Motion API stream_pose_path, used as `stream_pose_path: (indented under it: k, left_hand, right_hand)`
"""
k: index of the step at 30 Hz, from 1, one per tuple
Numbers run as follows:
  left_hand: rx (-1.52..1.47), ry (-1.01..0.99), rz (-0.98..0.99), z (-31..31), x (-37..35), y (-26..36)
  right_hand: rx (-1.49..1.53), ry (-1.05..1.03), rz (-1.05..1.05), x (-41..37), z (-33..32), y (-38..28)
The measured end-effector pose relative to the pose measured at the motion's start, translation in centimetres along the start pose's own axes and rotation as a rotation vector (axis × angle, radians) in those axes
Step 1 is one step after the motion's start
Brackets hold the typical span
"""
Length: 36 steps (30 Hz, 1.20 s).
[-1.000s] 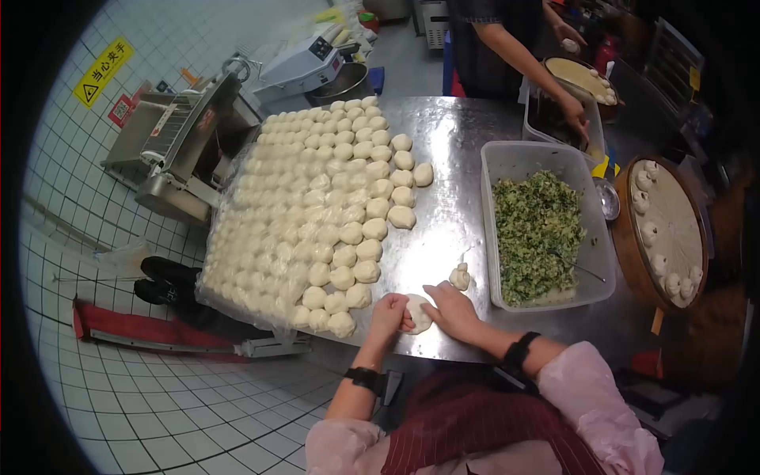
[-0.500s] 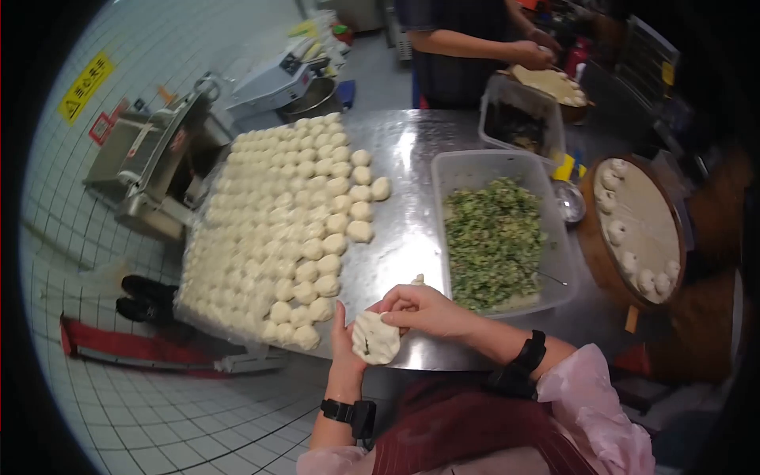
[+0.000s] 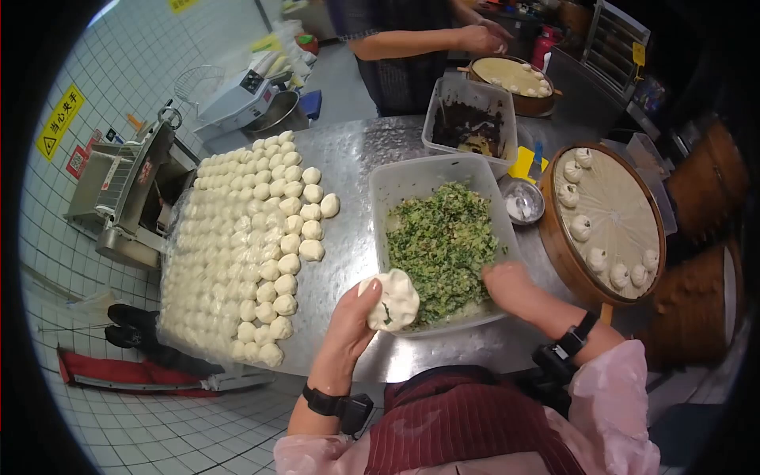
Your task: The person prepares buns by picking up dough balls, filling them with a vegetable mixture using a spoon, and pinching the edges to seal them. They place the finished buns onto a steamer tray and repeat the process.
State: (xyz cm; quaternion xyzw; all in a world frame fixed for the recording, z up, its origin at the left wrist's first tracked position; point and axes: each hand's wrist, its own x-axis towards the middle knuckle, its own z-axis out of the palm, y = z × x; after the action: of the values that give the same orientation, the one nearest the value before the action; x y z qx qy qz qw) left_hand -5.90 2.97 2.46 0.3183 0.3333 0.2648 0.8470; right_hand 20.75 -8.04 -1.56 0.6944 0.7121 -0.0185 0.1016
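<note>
My left hand (image 3: 354,317) holds a round dough wrapper (image 3: 393,301), thumb over its edge; a dark green streak of filling shows on the wrapper. At the right wall of a clear plastic tub (image 3: 380,207), my right hand (image 3: 513,287) is closed with its fingers curled down. Whatever they grip is hidden behind the hand; a thin metal handle showed around this spot earlier. Chopped green filling (image 3: 443,245) fills much of the tub.
Rows of dough balls (image 3: 289,245), partly under plastic film, cover the table's left side. A bamboo steamer (image 3: 546,198) with several pleated buns stands right, beside a metal bowl (image 3: 522,200). Behind are a tub of dark filling (image 3: 467,119) and a co-worker's hands (image 3: 484,37) above another steamer (image 3: 529,105).
My right hand has left the wrapper and moved right to the filling tub. My left hand, still holding the wrapper, has come closer to the tub. The view has shifted right.
</note>
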Motion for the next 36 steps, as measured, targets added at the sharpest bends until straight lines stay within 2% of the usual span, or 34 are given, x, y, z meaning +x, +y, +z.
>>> stream_pose_path:
  k: [2,4,5,6,8,12,18,21,24,26,29,33,35,36]
  left_hand:
    - [-0.031,0.054,0.030,0.5,1.0,0.3]
    - [-0.150,0.075,0.187,0.8,1.7,0.4]
    - [-0.155,0.088,0.182,0.7,2.3,-0.2]
    - [-0.097,0.131,0.252,0.3,3.1,-1.0]
    - [0.127,0.247,0.373,0.2,4.1,-2.8]
    - [0.147,0.246,0.426,1.6,3.4,-3.0]
    - [0.057,0.266,0.396,1.2,3.4,-3.1]
    - [0.094,0.283,0.409,1.2,3.5,-3.3]
    - [0.124,0.294,0.420,1.8,3.4,-3.2]
    - [0.150,0.300,0.427,2.0,3.6,-3.3]
    - [0.182,0.327,0.457,1.6,3.9,-3.6]
    - [0.225,0.351,0.473,1.7,3.8,-3.1]
    - [0.197,0.369,0.467,1.7,3.9,-2.9]
    - [0.166,0.381,0.464,1.8,4.0,-2.7]
  right_hand:
    - [0.129,0.144,0.047,-0.4,-2.8,0.6]
    - [0.202,0.117,0.027,-1.2,-6.5,0.6]
    - [0.265,0.094,0.010,-1.1,-7.4,0.4]
    - [0.271,0.085,0.002,-0.5,-7.3,0.0]
    - [0.305,-0.122,-0.066,0.9,-6.9,-1.0]
    - [0.496,-0.192,-0.043,3.8,-2.4,-3.7]
    - [0.566,-0.163,-0.055,2.5,-2.6,-4.4]
    - [0.552,-0.203,-0.029,1.8,-3.5,-3.8]
    - [0.666,-0.153,0.056,1.9,-3.2,-3.8]
    - [0.679,-0.281,-0.002,3.1,-2.9,-4.6]
    - [0.656,-0.307,0.001,3.5,-2.8,-5.8]
    - [0.662,-0.281,0.000,2.0,-4.1,-5.5]
    - [0.849,-0.152,0.013,1.0,-5.2,-4.2]
    - [0.846,-0.144,0.008,0.6,-5.6,-3.6]
